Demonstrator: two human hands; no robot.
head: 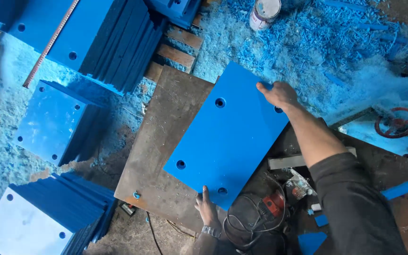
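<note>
Both hands grip the blue plate (230, 137) on the steel table (159, 156), left hand (205, 208) near edge, right hand (277, 94) far corner, while a white-labelled can (264, 13), I think, sits far off.

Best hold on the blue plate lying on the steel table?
Take the blue plate by its two opposite short edges, from both ends, as the right hand and left hand do. It is wide, flat and overhangs the steel table near the left hand.

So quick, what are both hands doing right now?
Left hand: fingers on the near edge of the blue panel; whether it grips cannot be told.
Right hand: fingers curled over the panel's far edge, holding it.
</note>
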